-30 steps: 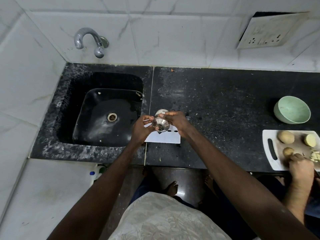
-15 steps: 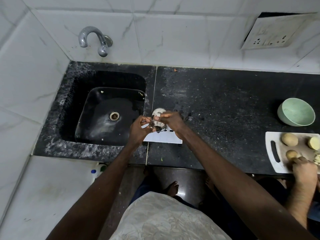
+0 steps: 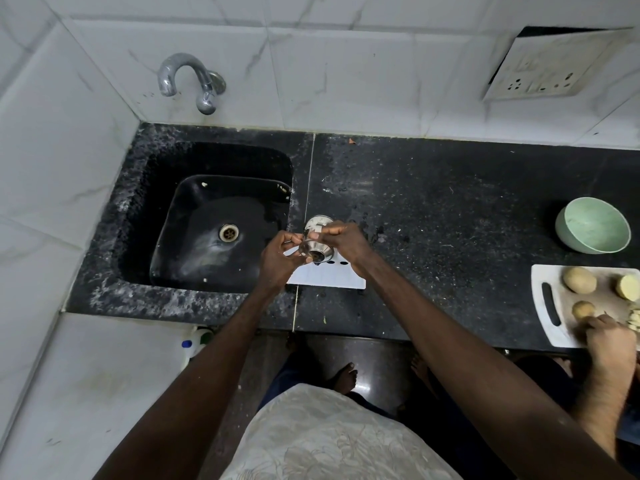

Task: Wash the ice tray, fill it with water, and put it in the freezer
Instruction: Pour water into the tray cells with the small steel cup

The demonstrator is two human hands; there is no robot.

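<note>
A white ice tray (image 3: 325, 278) lies flat on the black counter just right of the sink, partly hidden under my hands. Above it my right hand (image 3: 346, 242) and my left hand (image 3: 278, 256) together hold a small round steel sink strainer (image 3: 317, 249), fingers pinching its rim from both sides. A second round metal piece (image 3: 317, 223) sits on the counter right behind my hands. The black sink basin (image 3: 194, 244) with its metal drain (image 3: 228, 233) is to the left, dry-looking. The chrome tap (image 3: 190, 81) on the tiled wall is not running.
Black counter (image 3: 450, 220) runs to the right. A green bowl (image 3: 593, 225) and a white cutting board (image 3: 547, 306) with potatoes stand at the far right, where another person's hand (image 3: 604, 337) works. A wall socket plate (image 3: 547, 69) is upper right. A plastic bottle (image 3: 194, 344) stands on the floor.
My hands have stayed in place over the tray, turning the strainer slightly between the fingers. The camera has shifted a little; the other person's hand has moved on the cutting board.
</note>
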